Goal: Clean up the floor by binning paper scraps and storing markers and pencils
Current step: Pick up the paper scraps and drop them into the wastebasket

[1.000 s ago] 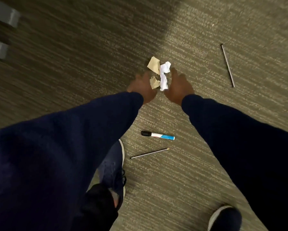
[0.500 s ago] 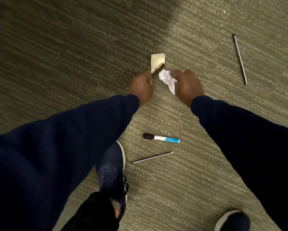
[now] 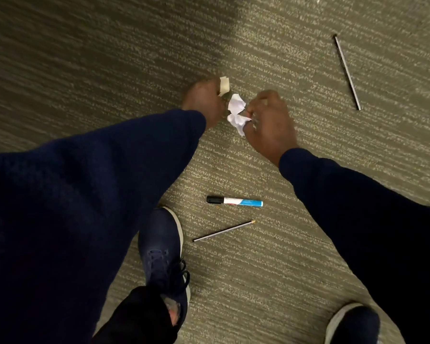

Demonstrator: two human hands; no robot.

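Crumpled white paper scrap [image 3: 236,112] pinched in right hand [image 3: 268,122], off the carpet. Tan paper scrap [image 3: 224,85] sticks out from closed left hand [image 3: 202,100], just beside the white one. Marker [image 3: 234,201], black cap, white and blue barrel, lies flat on carpet below the hands, cap pointing left. Pencil [image 3: 223,231] lies just below marker, tilted, tip up-right. Second pencil [image 3: 347,72], dark, lies far right, steeply angled, well apart.

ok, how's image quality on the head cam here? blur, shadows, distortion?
Head view: both hands slightly motion-blurred, the right hand more than the left hand; marker and near pencil sharp. A dark shadow covers the upper-left carpet. Wide-angle stretch makes the sleeves balloon at the edges. No glare.
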